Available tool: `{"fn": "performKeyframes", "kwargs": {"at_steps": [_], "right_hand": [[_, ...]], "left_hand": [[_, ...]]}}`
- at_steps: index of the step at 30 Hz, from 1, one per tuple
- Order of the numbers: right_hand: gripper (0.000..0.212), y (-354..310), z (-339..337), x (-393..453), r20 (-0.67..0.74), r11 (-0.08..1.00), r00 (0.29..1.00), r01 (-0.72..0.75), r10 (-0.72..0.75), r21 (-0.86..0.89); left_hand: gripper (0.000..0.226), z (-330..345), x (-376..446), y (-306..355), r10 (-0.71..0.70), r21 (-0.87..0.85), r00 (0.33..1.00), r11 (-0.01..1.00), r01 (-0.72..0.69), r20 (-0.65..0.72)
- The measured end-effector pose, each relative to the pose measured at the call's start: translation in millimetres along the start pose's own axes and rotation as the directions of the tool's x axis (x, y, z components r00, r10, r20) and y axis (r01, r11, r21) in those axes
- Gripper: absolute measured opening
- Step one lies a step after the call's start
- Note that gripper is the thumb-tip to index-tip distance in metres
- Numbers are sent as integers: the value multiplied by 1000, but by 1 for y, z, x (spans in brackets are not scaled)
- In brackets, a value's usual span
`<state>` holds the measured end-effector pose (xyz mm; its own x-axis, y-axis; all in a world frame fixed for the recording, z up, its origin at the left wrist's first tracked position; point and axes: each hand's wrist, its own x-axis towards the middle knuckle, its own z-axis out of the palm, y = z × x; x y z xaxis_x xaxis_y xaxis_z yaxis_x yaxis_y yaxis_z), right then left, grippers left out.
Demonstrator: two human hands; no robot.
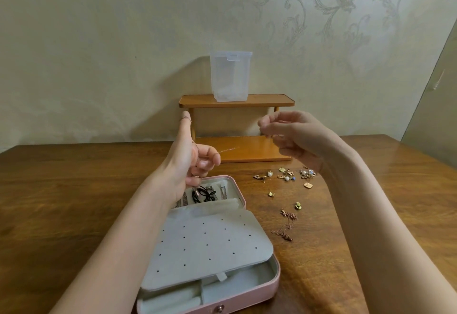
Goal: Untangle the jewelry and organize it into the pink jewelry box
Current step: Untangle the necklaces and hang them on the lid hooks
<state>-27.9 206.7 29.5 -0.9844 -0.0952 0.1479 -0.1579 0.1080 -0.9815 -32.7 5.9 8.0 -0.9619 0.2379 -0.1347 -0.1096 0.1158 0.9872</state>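
Note:
A thin chain (228, 150) stretches in the air between my two raised hands. My left hand (190, 162) pinches one end, thumb pointing up, with more chain hanging from its fingers. My right hand (291, 135) pinches the other end with curled fingers. Below them the pink jewelry box (269, 286) lies open, its grey perforated flap (207, 242) folded over the middle. Black cord pieces and chains (205, 195) lie in the far compartment. A rose-gold necklace (286, 224) lies tangled on the table right of the box.
Several loose earrings (286, 176) are scattered on the wooden table (61, 190) beyond the necklace. A two-tier wooden shelf (237, 128) stands against the wall with a clear plastic container (231, 76) on top.

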Motion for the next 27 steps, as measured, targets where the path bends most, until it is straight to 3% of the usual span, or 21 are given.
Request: {"fn": "performKeyframes", "kwargs": {"at_steps": [5,9,12,18,21,24,27], "right_hand": [[6,0,-1,-3,-4,950,1000,-7,6,-313],[12,-2,-7,-7,54,924,993,-77,104,-375],[14,-1,-13,-7,78,960,994,-56,80,-273],[10,-1,-23,-5,51,996,997,-53,50,77],[14,-3,-22,-4,11,947,1000,-14,11,322],[16,-8,-17,-4,-9,832,998,53,-57,552],[14,-11,-13,-4,-59,800,994,109,-92,590]], "left_hand": [[93,2,-3,3,-23,160,1000,987,19,19],[78,-3,0,3,52,190,989,981,-25,-139],[71,-14,3,2,40,136,968,991,-6,-247],[63,-22,9,-12,56,215,957,977,7,-285],[64,-25,11,-18,23,216,954,975,44,-300],[65,-25,12,-21,-9,239,954,967,84,-299],[67,-24,12,-25,-30,302,956,945,123,-293]]}}
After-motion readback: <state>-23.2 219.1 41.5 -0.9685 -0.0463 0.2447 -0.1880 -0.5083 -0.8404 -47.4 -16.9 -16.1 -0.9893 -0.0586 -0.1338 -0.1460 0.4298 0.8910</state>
